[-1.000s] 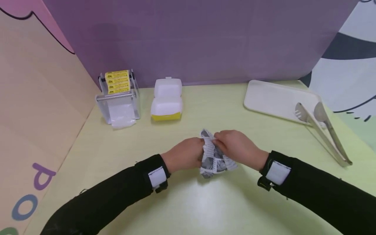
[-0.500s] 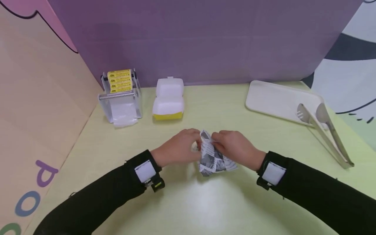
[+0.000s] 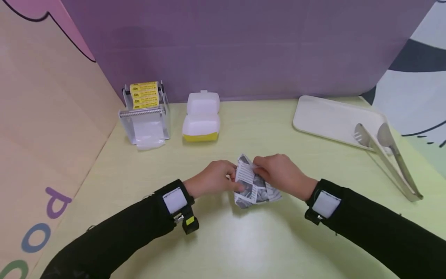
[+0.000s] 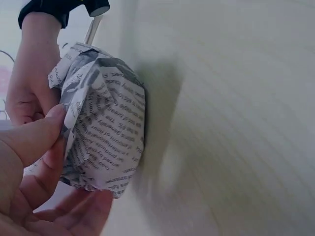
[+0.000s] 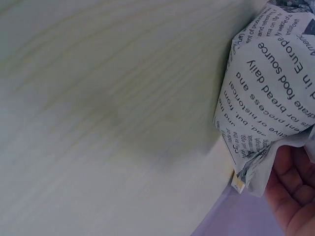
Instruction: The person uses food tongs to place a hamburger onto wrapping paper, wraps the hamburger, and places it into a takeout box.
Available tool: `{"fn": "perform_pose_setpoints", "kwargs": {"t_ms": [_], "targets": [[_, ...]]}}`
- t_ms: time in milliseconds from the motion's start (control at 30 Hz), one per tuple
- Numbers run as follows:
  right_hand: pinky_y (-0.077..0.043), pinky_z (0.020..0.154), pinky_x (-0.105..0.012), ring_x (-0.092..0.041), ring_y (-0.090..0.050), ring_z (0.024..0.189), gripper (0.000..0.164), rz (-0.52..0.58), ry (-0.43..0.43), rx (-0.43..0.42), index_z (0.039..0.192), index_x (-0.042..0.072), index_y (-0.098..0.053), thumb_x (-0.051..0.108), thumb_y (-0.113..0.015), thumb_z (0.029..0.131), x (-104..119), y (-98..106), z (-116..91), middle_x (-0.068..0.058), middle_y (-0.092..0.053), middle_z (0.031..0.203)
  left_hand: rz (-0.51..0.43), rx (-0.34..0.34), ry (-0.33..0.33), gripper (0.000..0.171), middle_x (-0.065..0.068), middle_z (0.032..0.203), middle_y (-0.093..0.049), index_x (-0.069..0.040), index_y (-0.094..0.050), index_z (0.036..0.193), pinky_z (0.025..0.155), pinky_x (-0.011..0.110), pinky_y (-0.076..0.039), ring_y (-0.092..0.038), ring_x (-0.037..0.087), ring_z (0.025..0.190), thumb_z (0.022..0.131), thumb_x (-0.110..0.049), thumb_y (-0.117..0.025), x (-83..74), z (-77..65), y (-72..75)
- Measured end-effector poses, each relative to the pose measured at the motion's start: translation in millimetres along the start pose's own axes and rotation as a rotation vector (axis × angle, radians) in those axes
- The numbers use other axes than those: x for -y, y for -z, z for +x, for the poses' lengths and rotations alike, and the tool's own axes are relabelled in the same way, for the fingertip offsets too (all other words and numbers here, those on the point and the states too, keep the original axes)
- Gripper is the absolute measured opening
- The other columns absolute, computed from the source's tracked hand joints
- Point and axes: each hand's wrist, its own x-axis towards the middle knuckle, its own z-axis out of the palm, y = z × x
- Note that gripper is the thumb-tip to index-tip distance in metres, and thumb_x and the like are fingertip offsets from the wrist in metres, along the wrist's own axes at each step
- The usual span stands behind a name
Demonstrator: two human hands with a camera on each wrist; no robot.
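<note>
Newsprint-wrapped bundle point(image 3: 253, 185) sits pinched between left hand point(image 3: 212, 182) and right hand point(image 3: 280, 174).

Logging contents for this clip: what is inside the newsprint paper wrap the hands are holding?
Only printed paper shows: the newsprint wrap is bunched closed, pinched by the left hand and right hand. Its contents are fully covered.

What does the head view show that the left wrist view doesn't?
Head only: the dispenser, white box, tray and tongs at the back of the table. Left wrist only: the print on the packet up close, and the left thumb against it. Both: the left hand and right hand holding the packet.
</note>
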Motion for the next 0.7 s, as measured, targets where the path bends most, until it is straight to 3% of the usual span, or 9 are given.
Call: {"fn": "perform_pose_setpoints", "kwargs": {"t_ms": [167,367,500,567,633,700], "targets": [[-0.037,0.051,-0.022,-0.006,-0.041,0.053,0.015,0.029,-0.006,-0.01,0.082,0.01,-0.057,0.007,-0.07,0.088,-4,1,0,0.007,-0.044,0.06,-0.036,0.005,0.037,0.023,-0.002,0.074,-0.06,-0.007,-0.062,0.072,0.059,0.022,-0.039,-0.049,0.011,0.068,0.082,-0.02,-0.079,6.3,2.0,2.8],[-0.038,0.052,-0.022,-0.005,-0.042,0.054,0.013,0.06,-0.014,-0.005,0.084,0.009,-0.059,0.006,-0.071,0.088,-5,3,0,0.007,-0.049,0.062,-0.166,0.065,0.024,0.01,0.001,0.079,-0.065,-0.002,-0.068,0.09,0.06,0.022,-0.043,-0.052,0.011,0.068,0.087,-0.01,-0.072,14.1,1.7,5.5],[-0.038,0.052,-0.023,-0.005,-0.042,0.054,0.012,0.054,-0.028,0.011,0.084,0.009,-0.06,0.007,-0.071,0.088,-4,3,0,0.007,-0.049,0.062,-0.236,0.095,0.026,0.009,0.002,0.083,-0.068,0.0,-0.068,0.092,0.064,0.022,-0.046,-0.055,0.011,0.071,0.09,-0.009,-0.069,20.5,2.4,5.2],[-0.038,0.053,-0.023,-0.006,-0.041,0.055,0.013,0.036,-0.036,0.026,0.083,0.009,-0.059,0.008,-0.07,0.089,-3,2,1,0.007,-0.048,0.062,-0.19,0.08,0.039,0.009,0.002,0.088,-0.068,-0.001,-0.068,0.093,0.068,0.024,-0.048,-0.057,0.012,0.076,0.09,-0.01,-0.069,18.2,2.6,5.6],[-0.039,0.054,-0.024,-0.007,-0.041,0.054,0.015,0.017,-0.036,0.031,0.081,0.01,-0.057,0.008,-0.07,0.089,-1,2,1,0.007,-0.047,0.061,-0.097,0.021,0.037,0.024,0.007,0.101,-0.067,0.001,-0.064,0.104,0.075,0.027,-0.05,-0.059,0.016,0.086,0.088,-0.014,-0.072,10.9,1.1,7.1],[-0.04,0.054,-0.025,-0.007,-0.041,0.054,0.017,0.001,-0.031,0.035,0.08,0.01,-0.056,0.008,-0.07,0.089,1,2,2,0.006,-0.046,0.06,0.068,-0.075,-0.029,0.043,0.011,0.115,-0.061,0.001,-0.059,0.115,0.086,0.032,-0.049,-0.058,0.021,0.1,0.084,-0.022,-0.077,-1.2,-1.6,7.3]]}}
